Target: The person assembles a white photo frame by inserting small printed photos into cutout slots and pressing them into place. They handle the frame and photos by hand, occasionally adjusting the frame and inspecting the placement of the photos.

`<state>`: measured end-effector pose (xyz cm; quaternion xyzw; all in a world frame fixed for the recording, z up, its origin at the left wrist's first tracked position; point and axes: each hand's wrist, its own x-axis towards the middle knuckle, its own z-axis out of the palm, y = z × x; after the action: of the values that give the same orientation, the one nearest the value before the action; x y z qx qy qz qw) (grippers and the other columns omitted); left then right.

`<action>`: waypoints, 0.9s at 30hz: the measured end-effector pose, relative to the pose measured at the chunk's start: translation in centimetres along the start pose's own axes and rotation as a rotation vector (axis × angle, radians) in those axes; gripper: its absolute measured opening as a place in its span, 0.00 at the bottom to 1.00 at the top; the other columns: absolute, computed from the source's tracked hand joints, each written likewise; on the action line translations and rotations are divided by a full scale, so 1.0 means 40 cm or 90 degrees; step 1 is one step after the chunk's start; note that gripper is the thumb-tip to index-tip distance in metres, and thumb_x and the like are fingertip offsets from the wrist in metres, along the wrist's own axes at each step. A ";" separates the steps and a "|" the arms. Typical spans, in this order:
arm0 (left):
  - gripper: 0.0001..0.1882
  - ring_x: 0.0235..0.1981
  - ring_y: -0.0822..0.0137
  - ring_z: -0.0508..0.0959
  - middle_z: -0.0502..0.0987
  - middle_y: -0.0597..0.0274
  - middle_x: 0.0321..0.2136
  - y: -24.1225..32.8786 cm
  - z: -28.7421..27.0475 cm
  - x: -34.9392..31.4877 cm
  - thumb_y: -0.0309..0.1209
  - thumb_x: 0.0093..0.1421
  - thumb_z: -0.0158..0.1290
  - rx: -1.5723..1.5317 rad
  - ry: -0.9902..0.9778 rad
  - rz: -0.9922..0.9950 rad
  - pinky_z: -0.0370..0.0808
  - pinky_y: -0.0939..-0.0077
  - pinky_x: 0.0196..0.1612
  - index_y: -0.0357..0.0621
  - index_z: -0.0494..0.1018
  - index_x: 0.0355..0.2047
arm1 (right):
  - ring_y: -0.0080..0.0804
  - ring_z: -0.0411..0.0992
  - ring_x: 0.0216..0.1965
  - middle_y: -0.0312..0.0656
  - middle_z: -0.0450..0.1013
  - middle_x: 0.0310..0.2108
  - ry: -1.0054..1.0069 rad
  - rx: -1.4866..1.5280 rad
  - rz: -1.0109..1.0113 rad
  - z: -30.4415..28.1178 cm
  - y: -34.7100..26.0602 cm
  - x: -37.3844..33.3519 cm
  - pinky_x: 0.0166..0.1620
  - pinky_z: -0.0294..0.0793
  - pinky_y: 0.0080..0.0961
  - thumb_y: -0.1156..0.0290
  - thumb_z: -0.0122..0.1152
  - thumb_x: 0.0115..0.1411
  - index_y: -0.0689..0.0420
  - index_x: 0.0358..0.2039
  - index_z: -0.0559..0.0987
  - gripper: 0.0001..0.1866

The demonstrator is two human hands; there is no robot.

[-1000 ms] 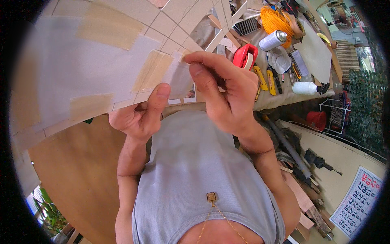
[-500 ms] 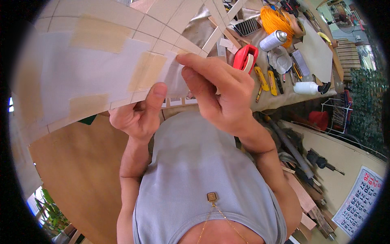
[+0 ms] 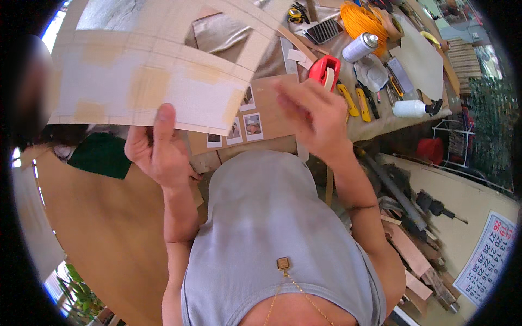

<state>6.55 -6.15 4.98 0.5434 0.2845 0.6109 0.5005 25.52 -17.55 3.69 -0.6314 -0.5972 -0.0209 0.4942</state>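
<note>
My left hand (image 3: 157,155) grips the lower edge of a pale cardboard panel (image 3: 163,46), thumb on top and fingers underneath. The panel is held up at a tilt and has window-like cutouts. White paper (image 3: 193,103) lies on its lower part, fixed with strips of masking tape (image 3: 145,87). Apart from the panel, my right hand (image 3: 321,117) hangs in the air to the right, its fingertips smeared by motion. Whether it holds anything cannot be made out. Just beyond it lies a red tape dispenser (image 3: 321,65).
Small photos (image 3: 253,126) lie on a brown board (image 3: 274,103) at the table's near edge. Yellow cutters (image 3: 363,103), a spray can (image 3: 360,48), orange cord (image 3: 363,24) and a white bottle (image 3: 409,108) crowd the right. A dark green cloth (image 3: 100,155) is at left.
My right hand has left the panel's edge and moved right. The panel has shifted, uncovering the photos and brown board; my left hand still grips it, slightly farther left.
</note>
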 end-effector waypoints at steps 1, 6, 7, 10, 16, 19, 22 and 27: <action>0.15 0.41 0.63 0.75 0.74 0.50 0.41 0.003 0.000 0.004 0.19 0.55 0.50 -0.025 0.027 -0.025 0.71 0.72 0.47 0.24 0.69 0.44 | 0.25 0.66 0.19 0.37 0.69 0.20 0.024 0.014 0.047 -0.012 0.034 -0.014 0.23 0.66 0.20 0.78 0.60 0.50 0.58 0.36 0.79 0.11; 0.15 0.41 0.64 0.75 0.74 0.51 0.42 -0.024 -0.029 0.024 0.21 0.57 0.51 -0.103 0.042 -0.087 0.72 0.72 0.45 0.28 0.69 0.45 | 0.32 0.69 0.34 0.44 0.71 0.33 0.040 -0.127 0.512 -0.066 0.326 -0.238 0.32 0.70 0.27 0.61 0.61 0.53 0.60 0.33 0.77 0.14; 0.14 0.40 0.65 0.75 0.74 0.52 0.41 -0.031 -0.030 0.022 0.21 0.57 0.50 -0.118 0.045 -0.100 0.73 0.73 0.44 0.28 0.70 0.44 | 0.32 0.69 0.36 0.44 0.71 0.35 0.001 -0.113 0.603 -0.054 0.384 -0.313 0.33 0.70 0.28 0.59 0.61 0.53 0.59 0.34 0.77 0.16; 0.12 0.39 0.67 0.75 0.75 0.55 0.39 -0.059 -0.031 0.019 0.21 0.58 0.49 -0.157 0.033 -0.153 0.73 0.75 0.42 0.29 0.71 0.43 | 0.28 0.70 0.38 0.39 0.71 0.37 0.032 0.144 0.827 -0.018 0.382 -0.353 0.38 0.72 0.33 0.59 0.61 0.54 0.57 0.38 0.76 0.17; 0.14 0.42 0.67 0.75 0.74 0.56 0.41 -0.094 -0.026 0.010 0.23 0.59 0.49 -0.190 -0.043 -0.215 0.72 0.74 0.45 0.31 0.69 0.45 | 0.29 0.70 0.42 0.39 0.70 0.40 0.142 0.512 0.896 0.029 0.427 -0.373 0.45 0.73 0.47 0.64 0.59 0.57 0.62 0.41 0.73 0.17; 0.14 0.42 0.68 0.75 0.75 0.57 0.41 -0.093 -0.007 0.007 0.23 0.58 0.50 -0.211 -0.069 -0.227 0.72 0.75 0.46 0.32 0.69 0.45 | 0.30 0.70 0.40 0.40 0.71 0.37 0.233 0.648 0.760 0.041 0.423 -0.410 0.45 0.74 0.46 0.68 0.57 0.58 0.63 0.40 0.74 0.13; 0.13 0.42 0.68 0.75 0.75 0.58 0.41 -0.082 0.014 0.003 0.23 0.59 0.49 -0.224 -0.086 -0.246 0.71 0.75 0.46 0.31 0.70 0.44 | 0.30 0.71 0.39 0.40 0.71 0.34 0.310 0.570 0.685 0.083 0.426 -0.481 0.46 0.74 0.42 0.69 0.57 0.58 0.64 0.36 0.75 0.11; 0.13 0.43 0.68 0.74 0.74 0.57 0.42 -0.082 0.013 -0.002 0.23 0.59 0.49 -0.221 -0.111 -0.243 0.71 0.75 0.46 0.30 0.69 0.44 | 0.30 0.70 0.45 0.45 0.71 0.44 0.169 0.224 0.629 0.100 0.470 -0.549 0.41 0.72 0.26 0.69 0.62 0.54 0.67 0.28 0.78 0.11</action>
<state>8.01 -5.24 2.16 0.4367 0.2288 0.4960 0.7148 31.57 -27.29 -23.16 -0.7366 -0.1560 0.2352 0.6146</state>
